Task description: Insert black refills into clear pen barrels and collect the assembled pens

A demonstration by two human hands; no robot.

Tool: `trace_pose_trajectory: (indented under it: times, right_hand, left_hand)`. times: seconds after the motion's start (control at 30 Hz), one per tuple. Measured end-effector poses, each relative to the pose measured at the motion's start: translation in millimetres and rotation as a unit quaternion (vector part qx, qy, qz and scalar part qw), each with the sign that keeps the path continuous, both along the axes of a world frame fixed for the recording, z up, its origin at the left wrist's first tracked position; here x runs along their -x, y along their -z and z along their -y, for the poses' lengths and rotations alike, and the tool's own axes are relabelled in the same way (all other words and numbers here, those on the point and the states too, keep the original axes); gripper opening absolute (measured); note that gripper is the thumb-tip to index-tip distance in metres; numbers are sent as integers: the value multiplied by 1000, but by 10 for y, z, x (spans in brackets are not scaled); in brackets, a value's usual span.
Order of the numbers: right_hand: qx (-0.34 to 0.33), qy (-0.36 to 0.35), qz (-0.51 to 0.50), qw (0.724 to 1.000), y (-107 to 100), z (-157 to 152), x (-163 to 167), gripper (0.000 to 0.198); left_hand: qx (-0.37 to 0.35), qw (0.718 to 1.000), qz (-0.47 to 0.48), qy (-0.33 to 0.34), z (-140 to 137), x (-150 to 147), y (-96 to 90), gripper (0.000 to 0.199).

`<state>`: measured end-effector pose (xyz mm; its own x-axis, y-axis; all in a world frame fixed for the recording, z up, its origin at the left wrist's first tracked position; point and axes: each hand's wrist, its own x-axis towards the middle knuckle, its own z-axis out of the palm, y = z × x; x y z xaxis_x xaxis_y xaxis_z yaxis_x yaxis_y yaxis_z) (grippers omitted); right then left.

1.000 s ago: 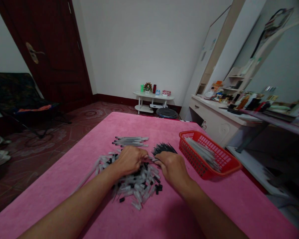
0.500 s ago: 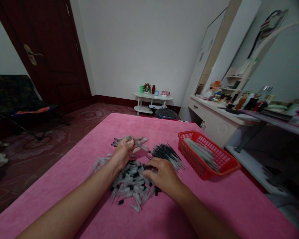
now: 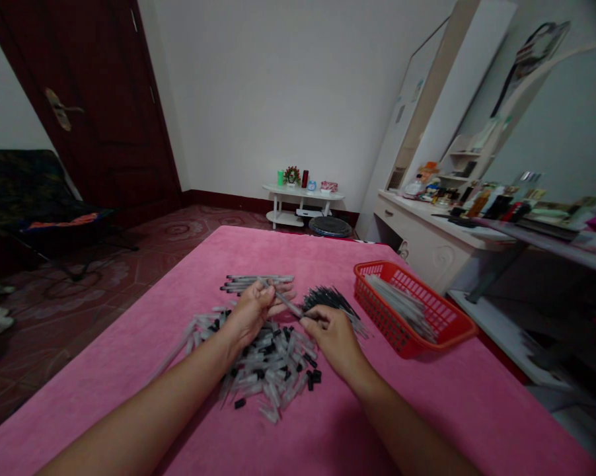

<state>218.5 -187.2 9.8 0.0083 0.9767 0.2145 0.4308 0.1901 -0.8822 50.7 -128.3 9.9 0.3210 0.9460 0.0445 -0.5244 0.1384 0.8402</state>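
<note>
Thumb and fingers of my left hand close on a slim clear pen, which slants down to the right. At its lower end my right hand pinches the tip; whether a small part is between those fingers is hidden. Below both hands spreads a heap of clear pen caps mixed with small black plugs. Beyond my left hand lies a row of pens with dark ends. Thin dark-ended refills are bunched just past my right hand.
A red plastic basket at the right holds clear pen barrels. Everything rests on a pink cloth-covered table. Past it stand a low white shelf, a dresser with bottles, and a dark folding chair.
My right hand has lifted from the heap of caps and moved up and right to the pen's lower end. My left hand has shifted slightly right and down, still holding the pen.
</note>
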Motion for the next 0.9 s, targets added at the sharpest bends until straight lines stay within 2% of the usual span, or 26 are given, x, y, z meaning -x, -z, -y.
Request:
trace_pose_trajectory:
  times: [0.1,0.3,0.43,0.63,0.77,0.83,0.9]
  right_hand:
    - [-13,18,21,1000,-4,8,-10,11]
    - [21,23,57,998,28,3,-10,35]
    - [-5,50,56,997,44,-11,-13,17]
    - [22,30,62,997,54,-16,-16,29]
    - [-2,58,76,995,39,-7,-13,10]
    - [-2,55,76,996,35,-5,-15,12]
    - [10,43,74,996,38,-6,-18,26]
  left_hand:
    - [-4,1000,-2,-8,12,-5,10,23]
    - [1,1000,-1,-14,29,-16,-18,30]
    - [0,1000,2,-16,35,-24,-29,32]
    - [-4,1000,3,-19,35,-30,-13,30]
    - [-3,1000,-4,-18,36,-28,-16,32]
    - [1,1000,-7,-21,37,-26,-16,32]
    - [2,1000,-10,-22,38,-24,-11,32]
